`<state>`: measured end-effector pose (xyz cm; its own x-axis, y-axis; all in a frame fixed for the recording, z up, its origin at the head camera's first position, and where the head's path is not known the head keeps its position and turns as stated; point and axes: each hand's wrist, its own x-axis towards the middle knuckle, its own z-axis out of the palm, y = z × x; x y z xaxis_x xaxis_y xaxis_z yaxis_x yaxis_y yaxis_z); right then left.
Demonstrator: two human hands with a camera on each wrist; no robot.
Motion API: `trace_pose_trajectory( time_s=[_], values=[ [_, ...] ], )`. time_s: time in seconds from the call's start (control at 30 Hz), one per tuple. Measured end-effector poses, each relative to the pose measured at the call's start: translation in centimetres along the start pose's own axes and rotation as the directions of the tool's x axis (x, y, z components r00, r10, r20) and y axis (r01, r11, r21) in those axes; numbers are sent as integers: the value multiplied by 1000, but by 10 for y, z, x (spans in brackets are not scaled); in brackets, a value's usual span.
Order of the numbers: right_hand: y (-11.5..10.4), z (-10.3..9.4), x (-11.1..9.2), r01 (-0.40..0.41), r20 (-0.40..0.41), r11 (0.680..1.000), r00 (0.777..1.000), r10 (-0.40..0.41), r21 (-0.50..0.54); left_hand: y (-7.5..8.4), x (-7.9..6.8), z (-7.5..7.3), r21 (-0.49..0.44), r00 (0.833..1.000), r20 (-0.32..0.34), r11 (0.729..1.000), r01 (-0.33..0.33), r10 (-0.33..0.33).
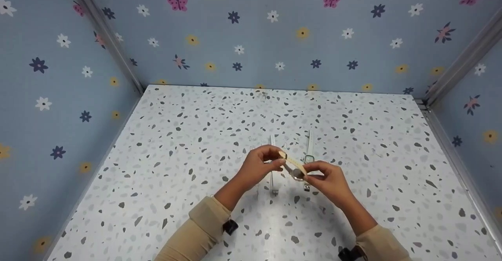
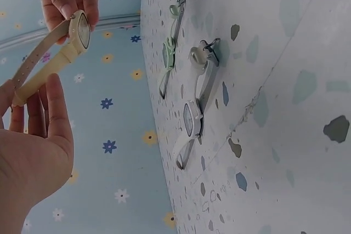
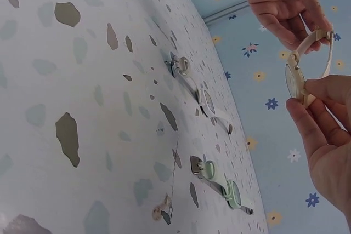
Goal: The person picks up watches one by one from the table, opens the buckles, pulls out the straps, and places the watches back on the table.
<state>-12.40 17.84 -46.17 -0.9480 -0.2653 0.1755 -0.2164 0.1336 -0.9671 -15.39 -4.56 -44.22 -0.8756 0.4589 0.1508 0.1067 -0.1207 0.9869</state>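
A pale yellow wristwatch (image 1: pixel 293 161) is held above the table between both hands, its strap bent into a loop. My left hand (image 1: pixel 257 166) pinches the strap's end, where the two strap parts meet. My right hand (image 1: pixel 330 182) grips the watch at its round case (image 3: pixel 295 82), thumb and fingers on either side. Beneath the hands lie two more watches. One is white (image 2: pixel 192 119), partly covered by the left hand in the head view. The other is pale green (image 3: pixel 233 193), to its right, with its lower part hidden behind the right hand.
The watches lie on a white speckled table (image 1: pixel 188 135). Blue flowered panels (image 1: pixel 259 33) enclose it at the back and both sides, with metal posts (image 1: pixel 108 33) at the corners. A dark wrist device (image 1: pixel 230 226) sits by the left sleeve.
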Motion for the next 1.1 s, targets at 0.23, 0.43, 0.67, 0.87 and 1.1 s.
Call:
trace_pose_trajectory(
  time_s=[0.23,0.43,0.67,0.87,1.1],
  values=[
    [-1,2,0,-5,0,999,1000,5,52,-14,1,-3,-143,1000,-13,990,-16,14],
    [0,2,0,-8,-12,994,1000,10,110,-28,3,-8,-251,998,-67,968,-25,8],
    [7,0,0,-15,-46,990,999,22,141,-30,1,-10,-291,996,-85,956,-36,11],
    [23,-6,1,47,-76,979,997,-32,200,-32,0,-12,-268,995,-98,963,-29,2],
    [16,-8,4,72,-141,965,989,-37,251,-26,-7,-16,-204,998,-44,979,27,-37]
  ],
)
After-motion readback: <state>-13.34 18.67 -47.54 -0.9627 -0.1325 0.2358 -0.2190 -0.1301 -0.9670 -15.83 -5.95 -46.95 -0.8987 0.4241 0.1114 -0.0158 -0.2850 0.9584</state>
